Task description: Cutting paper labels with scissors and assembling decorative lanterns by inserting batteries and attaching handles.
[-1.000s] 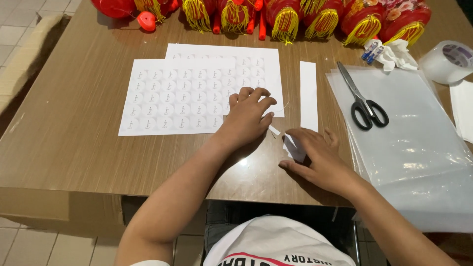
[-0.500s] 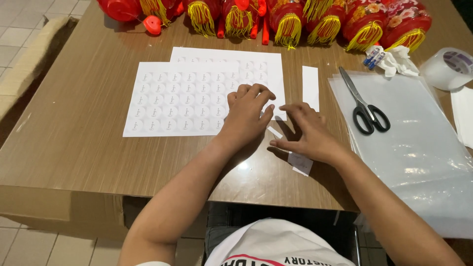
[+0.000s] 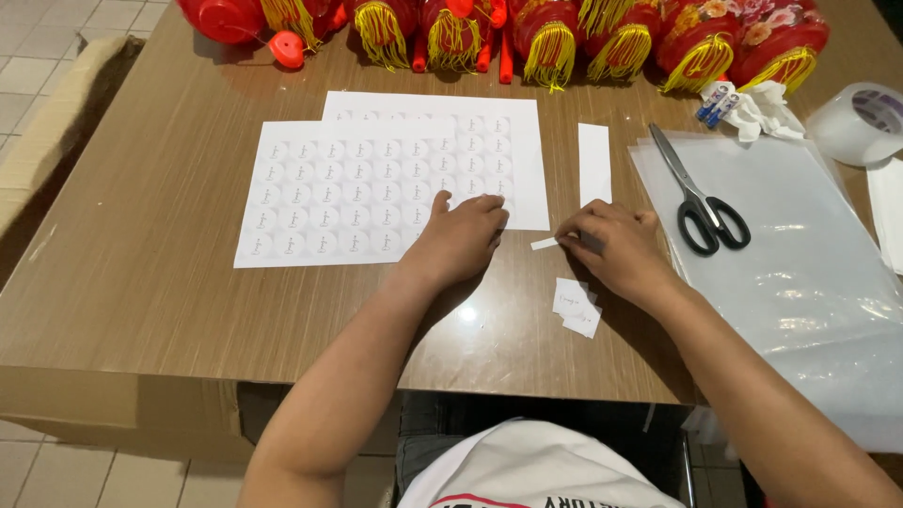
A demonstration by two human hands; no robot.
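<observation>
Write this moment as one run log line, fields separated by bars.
left hand flat on sticker sheet | right hand pinching small paper strip | scissors untouched

Sticker sheets (image 3: 376, 188) left on table (image 3: 141, 273), scissors (image 3: 701, 202) right, lanterns (image 3: 564, 28) behind.

White sticker sheets (image 3: 367, 188) with circle grid, red lanterns (image 3: 555, 28) with yellow tassels, black-handled scissors (image 3: 701, 202), brown wood-grain table (image 3: 141, 235)

White sticker sheet (image 3: 357, 193) flat on table; small paper strip (image 3: 544, 244) beside it
</observation>
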